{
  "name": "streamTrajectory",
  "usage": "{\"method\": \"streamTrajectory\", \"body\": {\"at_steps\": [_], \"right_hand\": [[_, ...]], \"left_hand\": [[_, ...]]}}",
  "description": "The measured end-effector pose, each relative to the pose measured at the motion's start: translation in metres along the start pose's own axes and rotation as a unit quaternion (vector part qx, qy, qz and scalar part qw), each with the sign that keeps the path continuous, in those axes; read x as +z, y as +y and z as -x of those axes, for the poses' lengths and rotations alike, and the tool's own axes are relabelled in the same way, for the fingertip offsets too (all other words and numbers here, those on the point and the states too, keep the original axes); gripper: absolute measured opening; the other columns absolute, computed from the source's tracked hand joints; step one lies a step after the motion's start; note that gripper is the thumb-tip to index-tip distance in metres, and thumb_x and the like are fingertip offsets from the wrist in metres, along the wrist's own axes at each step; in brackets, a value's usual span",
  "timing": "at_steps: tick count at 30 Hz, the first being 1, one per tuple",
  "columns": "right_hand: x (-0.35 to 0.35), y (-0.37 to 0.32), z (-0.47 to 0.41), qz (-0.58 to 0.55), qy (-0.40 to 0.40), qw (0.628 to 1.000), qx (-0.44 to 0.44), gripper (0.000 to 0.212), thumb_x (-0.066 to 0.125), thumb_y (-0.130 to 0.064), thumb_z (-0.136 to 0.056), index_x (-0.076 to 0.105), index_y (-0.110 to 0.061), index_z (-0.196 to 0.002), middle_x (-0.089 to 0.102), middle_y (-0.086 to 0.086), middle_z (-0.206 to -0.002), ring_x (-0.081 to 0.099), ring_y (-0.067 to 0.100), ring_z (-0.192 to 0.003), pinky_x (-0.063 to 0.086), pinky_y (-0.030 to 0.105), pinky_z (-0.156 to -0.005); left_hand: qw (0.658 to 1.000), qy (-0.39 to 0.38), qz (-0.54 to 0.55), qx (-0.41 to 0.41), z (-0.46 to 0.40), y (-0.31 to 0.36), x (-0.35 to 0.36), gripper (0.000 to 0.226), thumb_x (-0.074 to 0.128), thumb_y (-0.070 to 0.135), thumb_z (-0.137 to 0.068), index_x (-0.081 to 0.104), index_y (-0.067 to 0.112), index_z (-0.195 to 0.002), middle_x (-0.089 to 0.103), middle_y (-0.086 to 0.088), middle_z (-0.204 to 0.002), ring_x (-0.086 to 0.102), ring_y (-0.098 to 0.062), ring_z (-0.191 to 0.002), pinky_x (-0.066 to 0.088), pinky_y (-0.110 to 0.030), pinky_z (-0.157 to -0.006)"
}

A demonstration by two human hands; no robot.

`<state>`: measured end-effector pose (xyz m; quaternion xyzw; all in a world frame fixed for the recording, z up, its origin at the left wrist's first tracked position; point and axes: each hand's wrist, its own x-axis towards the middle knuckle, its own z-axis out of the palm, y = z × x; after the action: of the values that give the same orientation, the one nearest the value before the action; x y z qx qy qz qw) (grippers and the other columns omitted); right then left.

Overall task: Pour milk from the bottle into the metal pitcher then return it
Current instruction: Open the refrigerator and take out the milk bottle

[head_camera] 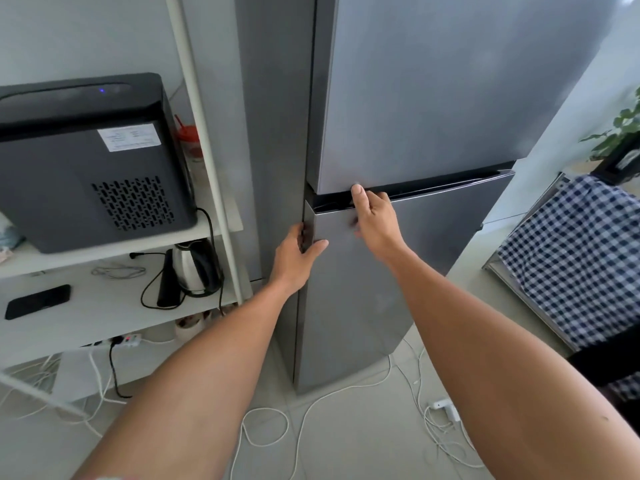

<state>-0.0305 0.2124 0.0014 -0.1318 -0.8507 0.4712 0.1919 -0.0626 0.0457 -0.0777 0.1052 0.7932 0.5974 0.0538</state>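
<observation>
While neither bottle nor pitcher shows anywhere in view, both hands are on the grey fridge (433, 98), whose doors look closed. At the left edge of the lower door (374, 278), the left hand (298, 258) grips: its fingers curl round the edge out of sight and its thumb lies flat on the door's face. Higher up, the right hand (374, 216) hooks over the top edge of the same door, its fingers curled into the dark gap under the upper door, its thumb pointing up against that door's bottom rim.

Left of the fridge stands a white shelf (207, 133). On its upper board sits a black machine (86, 161) with a vented side, a red-capped jar (188, 143) just behind it. One board down stand a steel kettle (194, 268) with its black cord and a black phone (38, 301). White cables (311, 410) trail over the tiled floor. A checked cloth (571, 254) hangs at the right, with green leaves (620, 133) above it.
</observation>
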Motion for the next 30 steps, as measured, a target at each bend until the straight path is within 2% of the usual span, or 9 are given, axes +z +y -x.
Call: {"method": "streamTrajectory", "body": {"at_steps": [5, 10, 15, 18, 22, 24, 26, 28, 30], "right_hand": [[0.003, 0.001, -0.001, -0.002, 0.014, 1.0, -0.002, 0.061, 0.038, -0.059, -0.105, 0.054, -0.011, -0.071, 0.053, -0.001, -0.079, 0.052, 0.021, -0.102, 0.053, 0.05, -0.092], [0.003, -0.002, 0.003, 0.046, 0.021, 0.999, 0.019, 0.054, 0.034, -0.064, -0.104, 0.048, -0.02, -0.074, 0.055, 0.006, -0.101, 0.047, 0.009, -0.09, 0.047, 0.042, -0.093], [-0.003, -0.008, 0.016, 0.103, 0.012, 0.993, 0.065, 0.054, 0.037, -0.064, -0.103, 0.047, -0.015, -0.083, 0.048, 0.005, -0.115, 0.051, 0.028, -0.089, 0.044, 0.04, -0.087], [-0.011, -0.015, 0.024, 0.115, 0.006, 0.99, 0.076, 0.055, 0.035, -0.063, -0.103, 0.049, -0.012, -0.086, 0.049, 0.009, -0.121, 0.05, 0.029, -0.091, 0.044, 0.04, -0.09], [-0.027, -0.014, 0.045, 0.13, 0.015, 0.986, 0.1, 0.062, 0.033, -0.068, -0.1, 0.059, -0.012, -0.093, 0.051, 0.006, -0.125, 0.053, 0.03, -0.096, 0.04, 0.039, -0.085], [-0.04, -0.014, 0.058, 0.138, 0.02, 0.983, 0.122, 0.069, 0.033, -0.076, -0.093, 0.064, -0.014, -0.102, 0.051, 0.003, -0.121, 0.055, 0.03, -0.097, 0.041, 0.039, -0.083], [-0.056, -0.014, 0.073, 0.148, 0.028, 0.979, 0.135, 0.073, 0.04, -0.084, -0.084, 0.064, -0.016, -0.097, 0.052, 0.001, -0.113, 0.058, 0.029, -0.094, 0.043, 0.038, -0.079], [-0.074, -0.01, 0.087, 0.155, 0.041, 0.977, 0.143, 0.069, 0.049, -0.084, -0.076, 0.063, -0.017, -0.084, 0.059, 0.002, -0.105, 0.061, 0.029, -0.091, 0.044, 0.036, -0.071], [-0.094, -0.002, 0.099, 0.147, 0.043, 0.976, 0.155, 0.062, 0.055, -0.079, -0.07, 0.063, -0.018, -0.077, 0.066, 0.006, -0.103, 0.064, 0.032, -0.098, 0.049, 0.036, -0.073]], "left_hand": [[1.0, -0.009, 0.027, -0.01, 0.002, -0.005, 0.004, 0.063, 0.074, 0.044, -0.093, 0.046, 0.025, -0.147, 0.065, 0.005, -0.137, 0.065, -0.018, -0.122, 0.055, -0.051, -0.1], [1.0, -0.026, 0.017, -0.004, 0.011, -0.005, 0.005, 0.059, 0.072, 0.05, -0.092, 0.045, 0.028, -0.14, 0.064, 0.005, -0.133, 0.065, -0.02, -0.119, 0.055, -0.055, -0.098], [0.999, -0.042, 0.008, -0.003, 0.029, -0.009, 0.01, 0.065, 0.069, 0.062, -0.087, 0.042, 0.035, -0.14, 0.059, 0.008, -0.135, 0.061, -0.014, -0.12, 0.056, -0.053, -0.099], [0.999, -0.052, -0.001, -0.001, 0.041, -0.002, 0.011, 0.055, 0.072, 0.052, -0.092, 0.043, 0.033, -0.134, 0.062, 0.005, -0.129, 0.063, -0.015, -0.114, 0.057, -0.052, -0.097], [0.997, -0.067, -0.045, 0.017, 0.069, 0.004, 0.011, 0.047, 0.073, 0.056, -0.089, 0.049, 0.031, -0.121, 0.066, 0.006, -0.112, 0.066, -0.014, -0.103, 0.054, -0.034, -0.087], [0.997, -0.069, -0.022, 0.004, 0.081, 0.008, 0.008, 0.034, 0.069, 0.051, -0.087, 0.055, 0.03, -0.11, 0.067, 0.003, -0.098, 0.069, -0.022, -0.094, 0.059, -0.045, -0.086], [0.998, -0.066, -0.007, 0.0, 0.092, 0.012, 0.008, 0.014, 0.063, 0.038, -0.093, 0.058, 0.027, -0.102, 0.067, 0.001, -0.095, 0.073, -0.028, -0.088, 0.06, -0.054, -0.085], [0.997, -0.054, -0.057, 0.016, 0.103, 0.02, 0.013, 0.008, 0.058, 0.03, -0.098, 0.059, 0.025, -0.104, 0.065, 0.003, -0.101, 0.071, -0.026, -0.092, 0.06, -0.047, -0.087], [0.993, -0.046, -0.106, 0.034, 0.114, 0.03, 0.023, 0.01, 0.056, 0.02, -0.102, 0.058, 0.021, -0.111, 0.061, 0.003, -0.107, 0.064, -0.02, -0.094, 0.056, -0.039, -0.085]]}}
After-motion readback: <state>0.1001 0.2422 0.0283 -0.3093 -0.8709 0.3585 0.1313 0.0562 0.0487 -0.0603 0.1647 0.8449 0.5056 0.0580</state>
